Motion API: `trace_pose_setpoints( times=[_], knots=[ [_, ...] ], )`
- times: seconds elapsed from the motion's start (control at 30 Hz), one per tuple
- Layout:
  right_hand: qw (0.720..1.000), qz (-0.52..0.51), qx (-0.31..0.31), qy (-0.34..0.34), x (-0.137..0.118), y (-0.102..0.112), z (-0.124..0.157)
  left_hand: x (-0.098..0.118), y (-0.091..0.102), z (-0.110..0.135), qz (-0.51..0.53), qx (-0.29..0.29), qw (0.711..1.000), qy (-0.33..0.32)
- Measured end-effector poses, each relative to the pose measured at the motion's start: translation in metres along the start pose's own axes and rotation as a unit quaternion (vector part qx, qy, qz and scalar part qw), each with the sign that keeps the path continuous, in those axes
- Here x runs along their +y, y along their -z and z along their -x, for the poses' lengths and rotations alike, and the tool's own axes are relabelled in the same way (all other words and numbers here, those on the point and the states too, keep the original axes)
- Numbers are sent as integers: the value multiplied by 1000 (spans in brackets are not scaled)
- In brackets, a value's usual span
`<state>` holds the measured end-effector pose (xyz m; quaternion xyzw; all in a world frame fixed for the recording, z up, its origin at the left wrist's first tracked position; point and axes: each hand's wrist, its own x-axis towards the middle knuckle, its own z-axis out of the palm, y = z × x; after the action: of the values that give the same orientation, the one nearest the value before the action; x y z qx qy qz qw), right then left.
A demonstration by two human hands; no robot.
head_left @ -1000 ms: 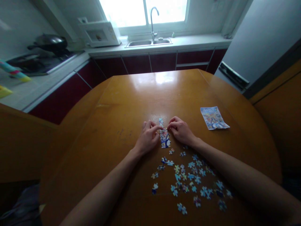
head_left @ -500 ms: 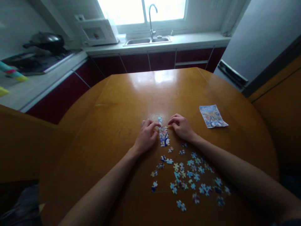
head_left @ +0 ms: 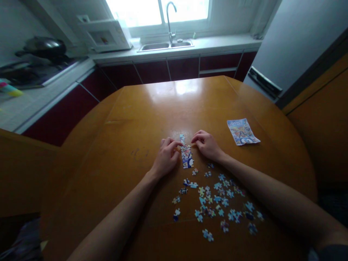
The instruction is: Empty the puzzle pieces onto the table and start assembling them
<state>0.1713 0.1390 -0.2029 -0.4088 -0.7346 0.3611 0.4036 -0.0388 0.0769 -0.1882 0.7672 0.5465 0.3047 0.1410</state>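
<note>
A narrow strip of joined jigsaw puzzle pieces lies flat on the wooden table, with a blue-and-white figure at its near end. Along its left edge, my left hand rests with the index finger stretched to the strip and the thumb apart from it. My right hand is just right of the strip, fingers bent and close together; whether a piece is between their tips cannot be made out. Several loose puzzle pieces are scattered nearer to me, mostly below my right forearm. Single pieces lie close under the strip.
A creased picture sheet lies to the right on the wooden table. Beyond the table are a counter with a sink, a microwave, and a stove with a dark pan. A fridge stands at right.
The whole view has shifted slightly, so everything appears a little further left. Both hands keep nearly the same places beside the puzzle strip.
</note>
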Motion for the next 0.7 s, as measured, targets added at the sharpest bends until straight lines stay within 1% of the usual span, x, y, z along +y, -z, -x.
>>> trace_pose_setpoints(
  times=[0.27,0.43,0.7],
  knots=[
    [1000,6,-1,-6,-5,1,0,-2,-1,-1,-1,-3,1000,-1],
    [1000,10,-2,-2,-1,0,0,-3,-1,-1,-4,0,1000,-9],
    [1000,6,-3,-6,2,-1,-1,-2,-1,-1,-2,-3,1000,-4]
  ],
)
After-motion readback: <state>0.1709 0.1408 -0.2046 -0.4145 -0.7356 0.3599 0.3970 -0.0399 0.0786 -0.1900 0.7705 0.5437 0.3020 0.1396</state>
